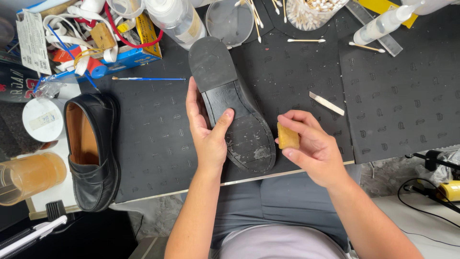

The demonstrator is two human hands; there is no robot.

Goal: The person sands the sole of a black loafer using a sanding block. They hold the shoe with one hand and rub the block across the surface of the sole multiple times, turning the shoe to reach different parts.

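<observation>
Currently left hand (208, 132) clamps the upturned black shoe (235, 103) on the dark mat (158, 144), thumb pressed on the worn sole, fingers wrapped around its side. Right hand (311, 146) pinches a yellow rubber block (288, 136) between thumb and fingertips, just beside the scuffed toe end, not touching. To do it well, I'd judge: keep the sole flat and pinned, work the pale scuffed patches with short firm strokes. Second shoe (91, 151) sits upright, well apart at left

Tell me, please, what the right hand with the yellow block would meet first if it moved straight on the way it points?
Likely the worn sole of the upturned black shoe, just left of the right hand and its yellow block; depth is unclear.
</observation>
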